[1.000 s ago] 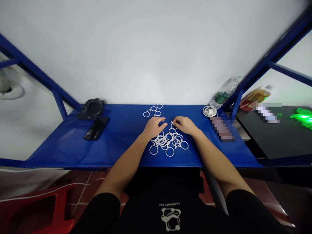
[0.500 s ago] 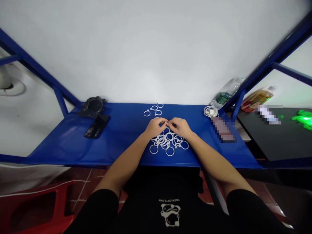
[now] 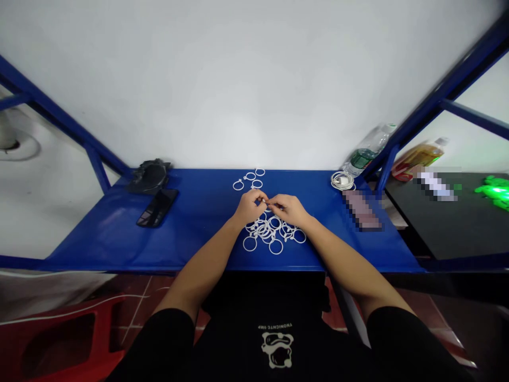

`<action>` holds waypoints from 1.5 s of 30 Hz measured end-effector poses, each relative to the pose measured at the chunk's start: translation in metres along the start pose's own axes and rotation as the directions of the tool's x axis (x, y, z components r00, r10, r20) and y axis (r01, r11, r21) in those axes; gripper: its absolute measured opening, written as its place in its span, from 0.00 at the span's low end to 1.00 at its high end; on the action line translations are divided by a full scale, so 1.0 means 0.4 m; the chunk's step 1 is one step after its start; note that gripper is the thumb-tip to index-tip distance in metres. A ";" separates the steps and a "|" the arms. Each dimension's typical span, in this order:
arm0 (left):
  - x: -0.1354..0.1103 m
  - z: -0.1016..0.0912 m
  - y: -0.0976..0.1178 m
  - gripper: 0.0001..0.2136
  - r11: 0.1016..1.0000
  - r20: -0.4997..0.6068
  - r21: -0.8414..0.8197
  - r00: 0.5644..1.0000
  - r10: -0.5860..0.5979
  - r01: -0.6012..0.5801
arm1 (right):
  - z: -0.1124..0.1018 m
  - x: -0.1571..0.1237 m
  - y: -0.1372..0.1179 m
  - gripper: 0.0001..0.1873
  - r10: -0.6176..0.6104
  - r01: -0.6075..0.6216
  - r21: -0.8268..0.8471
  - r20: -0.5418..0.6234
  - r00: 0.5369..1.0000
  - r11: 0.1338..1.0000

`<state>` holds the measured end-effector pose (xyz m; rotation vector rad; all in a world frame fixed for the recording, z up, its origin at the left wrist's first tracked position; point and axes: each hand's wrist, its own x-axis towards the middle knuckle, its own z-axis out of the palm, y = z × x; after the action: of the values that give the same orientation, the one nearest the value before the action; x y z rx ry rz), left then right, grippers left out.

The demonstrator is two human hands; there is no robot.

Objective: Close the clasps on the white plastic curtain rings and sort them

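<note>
My left hand point(image 3: 248, 208) and my right hand point(image 3: 293, 209) meet over the blue tabletop, fingertips pinched together. Between them is a white ring point(image 3: 268, 210) with a small white piece at its top; the fingers cover much of it. Both hands appear to grip it, left hand at the small piece, right fingers touching from the other side. Just below the hands lies a loose pile of several white rings point(image 3: 275, 246), each with a little knob. Beyond the hands, near the wall, a few similar rings point(image 3: 238, 185) lie spread apart.
On the left lie a black phone point(image 3: 157, 208) and a dark crumpled item point(image 3: 149, 176). A coiled white cable point(image 3: 342, 181), a clear bottle point(image 3: 363, 156) and a blurred-out flat object point(image 3: 362, 210) are on the right. Blue frame bars point(image 3: 97, 167) flank the table point(image 3: 207, 233).
Both hands have shifted slightly left, and the fingertips have changed position around the small piece on the ring. The view has moved a little; the rings on the table look unchanged.
</note>
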<state>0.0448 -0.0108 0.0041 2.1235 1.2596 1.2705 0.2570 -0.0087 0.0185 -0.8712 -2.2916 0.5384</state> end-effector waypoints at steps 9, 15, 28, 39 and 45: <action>0.011 -0.021 -0.004 0.15 0.994 0.004 0.093 0.999 -0.052 0.051 | -0.008 0.007 0.042 0.12 0.095 -0.104 -0.058 -0.150 0.984 0.993; 0.027 -0.074 -0.046 0.11 0.983 0.155 0.152 0.979 -0.131 0.107 | -0.047 0.017 0.060 0.16 0.122 -0.133 -0.111 -0.100 0.987 0.985; 0.013 -0.114 -0.070 0.14 0.961 0.443 0.278 0.888 -0.121 -0.008 | -0.124 -0.013 0.063 0.19 0.073 -0.059 -0.046 0.445 0.893 0.997; 0.024 -0.092 -0.059 0.10 0.960 0.201 0.277 0.973 -0.109 0.050 | -0.094 0.001 0.084 0.03 0.168 -0.143 -0.160 0.154 0.974 0.977; 0.024 -0.062 -0.011 0.09 0.979 0.064 0.177 0.992 -0.110 0.097 | -0.062 0.000 0.092 0.08 0.278 -0.278 0.046 0.021 0.960 0.959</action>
<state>0.0234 -0.0037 0.0190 2.1685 1.4762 1.0642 0.2900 0.0209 0.0159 -1.1781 -2.1709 0.7201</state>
